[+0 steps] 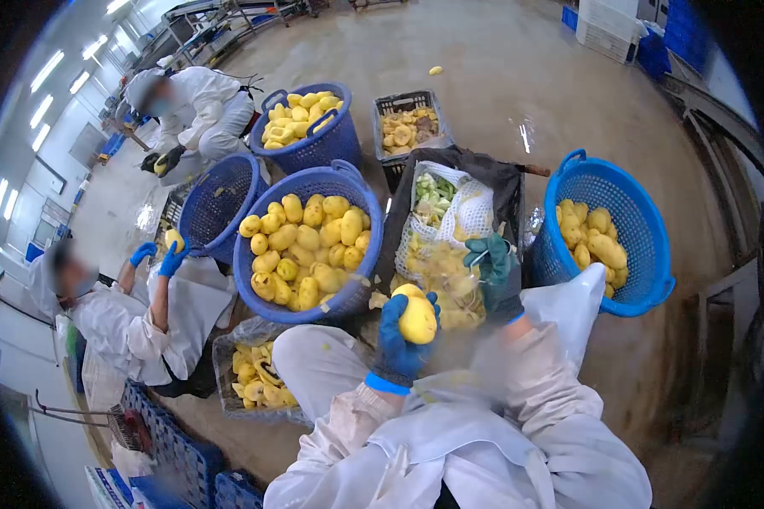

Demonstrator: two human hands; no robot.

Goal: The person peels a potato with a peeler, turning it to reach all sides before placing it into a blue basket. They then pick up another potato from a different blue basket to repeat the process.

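While left grip clasps yellow produce | right grip curls near it | contents: cannot tell

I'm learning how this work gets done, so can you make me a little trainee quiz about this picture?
1. True or false: the camera wearer's left hand holds a piece of yellow produce.
2. What colour is the round basket at the picture's right, the one with yellow produce inside?
A) red
B) blue
C) white
3. Count: how many other people can you see, besides the camera wearer?

Key: 1. True. 2. B. 3. Two.
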